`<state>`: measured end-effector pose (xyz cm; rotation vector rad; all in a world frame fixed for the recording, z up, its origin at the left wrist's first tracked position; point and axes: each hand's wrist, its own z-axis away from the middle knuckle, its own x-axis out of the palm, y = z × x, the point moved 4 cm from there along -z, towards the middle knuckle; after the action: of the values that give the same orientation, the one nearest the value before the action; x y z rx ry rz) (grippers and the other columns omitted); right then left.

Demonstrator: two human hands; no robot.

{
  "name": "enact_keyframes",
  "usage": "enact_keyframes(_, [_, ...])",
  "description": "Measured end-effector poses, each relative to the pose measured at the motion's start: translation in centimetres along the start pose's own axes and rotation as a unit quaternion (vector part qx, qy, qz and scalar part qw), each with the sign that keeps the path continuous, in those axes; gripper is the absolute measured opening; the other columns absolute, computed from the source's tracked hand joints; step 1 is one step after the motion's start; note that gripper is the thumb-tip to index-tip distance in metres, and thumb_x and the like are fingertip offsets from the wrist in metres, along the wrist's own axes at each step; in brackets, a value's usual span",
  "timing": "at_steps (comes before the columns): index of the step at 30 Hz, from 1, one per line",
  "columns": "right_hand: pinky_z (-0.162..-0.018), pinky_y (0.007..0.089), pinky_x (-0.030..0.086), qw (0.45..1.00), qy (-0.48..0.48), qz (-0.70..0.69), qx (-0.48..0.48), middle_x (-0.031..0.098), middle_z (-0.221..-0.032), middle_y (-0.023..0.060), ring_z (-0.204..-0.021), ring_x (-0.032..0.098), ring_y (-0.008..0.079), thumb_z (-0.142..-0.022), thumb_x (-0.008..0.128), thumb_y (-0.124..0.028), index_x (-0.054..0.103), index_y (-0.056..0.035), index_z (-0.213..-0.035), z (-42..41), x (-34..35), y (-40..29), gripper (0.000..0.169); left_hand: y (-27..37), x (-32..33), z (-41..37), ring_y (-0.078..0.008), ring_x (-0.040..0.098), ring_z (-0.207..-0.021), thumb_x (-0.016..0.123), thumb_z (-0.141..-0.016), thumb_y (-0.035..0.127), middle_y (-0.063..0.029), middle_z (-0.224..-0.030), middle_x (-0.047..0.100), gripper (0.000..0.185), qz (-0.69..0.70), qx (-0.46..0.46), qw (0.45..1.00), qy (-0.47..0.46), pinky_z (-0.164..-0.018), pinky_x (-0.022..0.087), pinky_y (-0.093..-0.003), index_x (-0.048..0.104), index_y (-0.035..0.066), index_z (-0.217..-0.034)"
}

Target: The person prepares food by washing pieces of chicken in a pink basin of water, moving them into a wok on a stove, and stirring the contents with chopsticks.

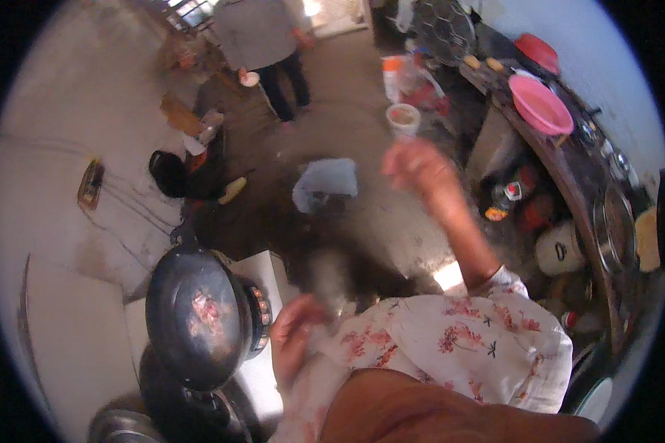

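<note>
My left hand [296, 338] is low in the picture, close to the front edge of a white counter [269, 266], and I see nothing in it. On that counter a dark wok [169, 310] sits on an electric cooker with a panel of lit buttons [261, 313]. Pinkish pieces of meat [206, 315] lie in the middle of the wok. My right hand [418, 166] reaches out over the floor, blurred, with its fingers curled. Whether it holds anything is not clear. Just past it stands a small white tub [403, 119].
Another person [260, 39] stands across the room holding a pale round thing [249, 79]. A pale blue plastic sheet or bag [332, 180] lies on the floor. Along the right runs a shelf with a pink basin [540, 105] and a metal pan [615, 227]; a power strip [91, 185] hangs left.
</note>
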<state>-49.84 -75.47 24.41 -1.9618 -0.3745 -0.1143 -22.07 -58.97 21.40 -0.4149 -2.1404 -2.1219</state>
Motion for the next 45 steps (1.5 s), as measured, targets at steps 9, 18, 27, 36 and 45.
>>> enact_keyframes(9, [-0.079, 0.0305, 0.045, 0.88, -0.304, -0.099, 0.351, 0.051, -0.111, 0.0047, -0.102, 0.048, 0.0139, -0.089, 0.046, -0.016, 0.039, -0.0061, -0.124, 11.0, 14.4, 10.7, 0.037, -0.3, -1.8, 2.9, -0.0234, 0.058, -0.082, 0.05, -0.079, 0.011, -0.0157, -0.099, 0.056, 0.037, -0.024, 0.008, 0.996, 0.081, -0.078, 0.044, -0.0357, 0.046, 0.001, -0.115])
enact_keyframes(18, [-0.087, 0.0306, 0.041, 0.929, -0.277, -0.076, 0.234, 0.052, -0.11, 0.0059, -0.107, 0.047, 0.017, -0.085, 0.05, -0.012, 0.04, -0.0026, -0.121, 12.2, 14.9, 11.0, 0.038, -0.6, -2.7, 4.2, -0.0238, 0.058, -0.082, 0.05, -0.079, 0.01, -0.0164, -0.102, 0.055, 0.041, -0.006, 0.011, 0.996, 0.092, -0.078, 0.045, -0.0357, 0.042, 0.003, -0.119])
enact_keyframes(27, [-0.095, 0.0339, 0.035, 0.879, -0.209, -0.23, 0.362, 0.038, -0.129, 0.0052, -0.119, 0.035, 0.0152, -0.081, 0.057, -0.01, 0.033, -0.0055, -0.128, 12.3, 13.9, 9.9, 0.053, -1.1, -3.2, 3.7, -0.0256, 0.042, -0.112, 0.051, -0.078, 0.012, -0.0139, -0.125, 0.04, 0.058, 0.024, 0.059, 0.989, 0.131, -0.09, 0.037, -0.0415, 0.028, 0.01, -0.131])
enact_keyframes(36, [-0.094, 0.0334, 0.034, 0.955, -0.276, -0.031, 0.108, 0.026, -0.138, 0.0059, -0.123, 0.03, 0.0164, -0.078, 0.059, -0.006, 0.027, -0.0076, -0.132, 9.3, 17.1, 2.4, 0.063, 1.2, -2.6, 3.5, -0.0274, 0.037, -0.119, 0.054, -0.079, 0.016, -0.0141, -0.13, 0.035, 0.062, 0.04, 0.143, 0.984, 0.103, -0.095, 0.032, -0.0415, 0.024, 0.008, -0.133])
enact_keyframes(45, [-0.091, 0.033, 0.037, 0.907, -0.403, 0.034, 0.117, 0.043, -0.124, 0.0145, -0.116, 0.041, 0.0234, -0.082, 0.052, -0.022, 0.043, -0.0035, -0.121, 10.7, 19.3, 2.0, 0.044, 0.0, -3.5, 5.7, -0.0228, 0.052, -0.1, 0.051, -0.08, 0.007, -0.0133, -0.115, 0.048, 0.05, 0.017, 0.051, 0.992, 0.114, -0.086, 0.042, -0.0351, 0.035, 0.005, -0.127])
